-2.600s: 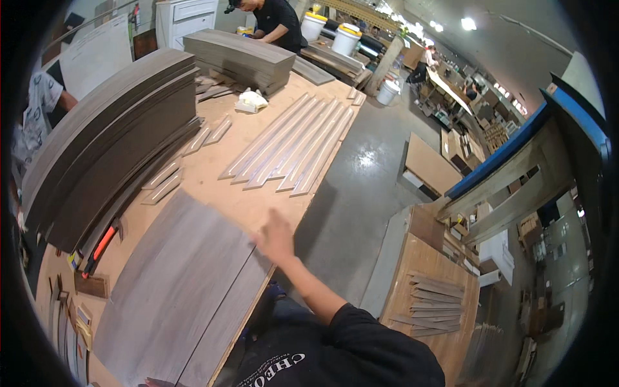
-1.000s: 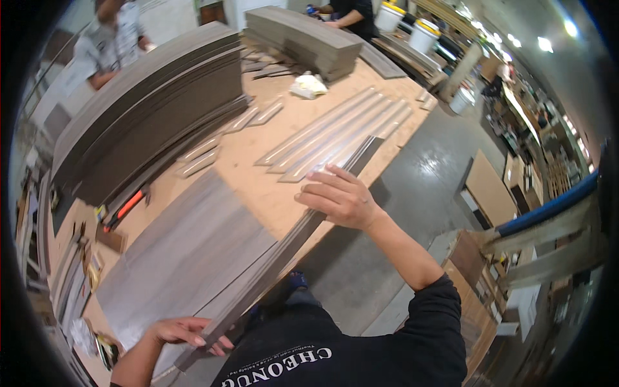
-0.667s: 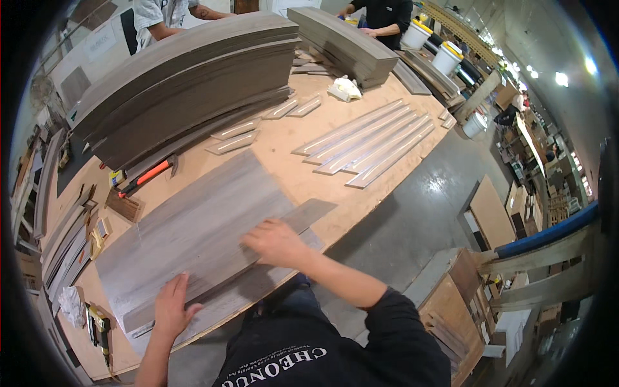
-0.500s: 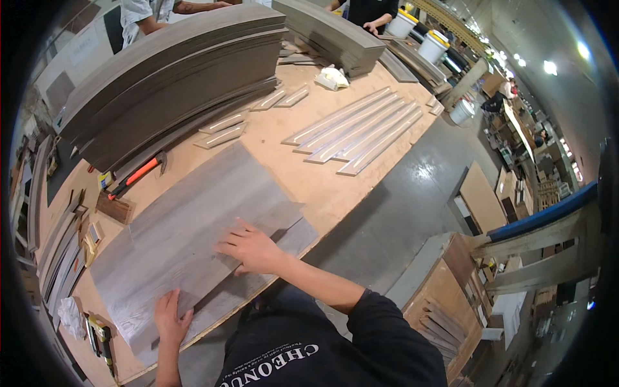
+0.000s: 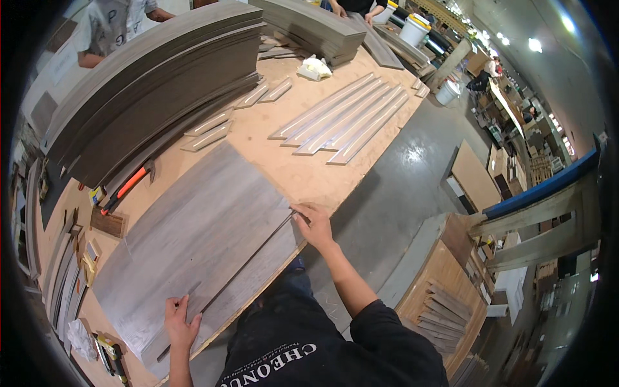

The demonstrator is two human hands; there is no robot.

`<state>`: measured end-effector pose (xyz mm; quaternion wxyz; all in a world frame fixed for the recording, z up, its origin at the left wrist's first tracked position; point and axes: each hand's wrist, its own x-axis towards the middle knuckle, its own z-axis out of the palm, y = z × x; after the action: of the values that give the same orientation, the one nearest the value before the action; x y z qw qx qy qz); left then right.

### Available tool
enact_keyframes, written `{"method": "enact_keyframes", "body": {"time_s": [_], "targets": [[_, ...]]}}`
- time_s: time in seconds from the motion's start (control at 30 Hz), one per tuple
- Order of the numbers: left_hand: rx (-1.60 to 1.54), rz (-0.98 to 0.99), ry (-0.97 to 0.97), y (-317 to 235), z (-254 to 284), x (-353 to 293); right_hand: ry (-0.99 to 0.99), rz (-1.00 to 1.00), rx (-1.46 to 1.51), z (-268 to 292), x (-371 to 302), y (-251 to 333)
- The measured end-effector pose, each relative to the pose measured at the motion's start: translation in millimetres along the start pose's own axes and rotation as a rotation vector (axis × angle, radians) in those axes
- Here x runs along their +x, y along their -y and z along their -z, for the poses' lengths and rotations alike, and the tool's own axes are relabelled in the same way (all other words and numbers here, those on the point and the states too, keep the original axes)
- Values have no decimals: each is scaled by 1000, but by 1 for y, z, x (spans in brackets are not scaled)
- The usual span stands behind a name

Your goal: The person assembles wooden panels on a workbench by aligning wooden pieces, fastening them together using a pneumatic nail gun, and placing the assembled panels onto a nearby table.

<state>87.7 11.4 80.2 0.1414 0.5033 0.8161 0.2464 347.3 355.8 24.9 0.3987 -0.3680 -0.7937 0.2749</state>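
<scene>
On plywood workbench [image 5: 303, 174], apparently workshop.

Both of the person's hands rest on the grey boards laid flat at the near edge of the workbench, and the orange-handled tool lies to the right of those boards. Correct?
Not quite. In the head view the orange-handled tool lies to the left of the grey boards, by the tall stack of dark curved strips. The rest holds: the left hand and right hand both rest on the boards at the workbench's near edge.

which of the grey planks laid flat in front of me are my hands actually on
The outermost grey plank, along the table's near edge. Your left hand presses one end and your right hand the other; a dark gap separates it from the wider planks beyond.
</scene>
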Motion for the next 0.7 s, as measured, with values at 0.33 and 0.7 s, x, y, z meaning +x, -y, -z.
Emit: {"method": "enact_keyframes", "body": {"time_s": [0.33,0.7], "targets": [[139,-13,-27,9,-17,0,-67,-33,24,-3,-3,-4],[216,325,160,-27,3,38,-26,-85,47,3,9,-2]]}}
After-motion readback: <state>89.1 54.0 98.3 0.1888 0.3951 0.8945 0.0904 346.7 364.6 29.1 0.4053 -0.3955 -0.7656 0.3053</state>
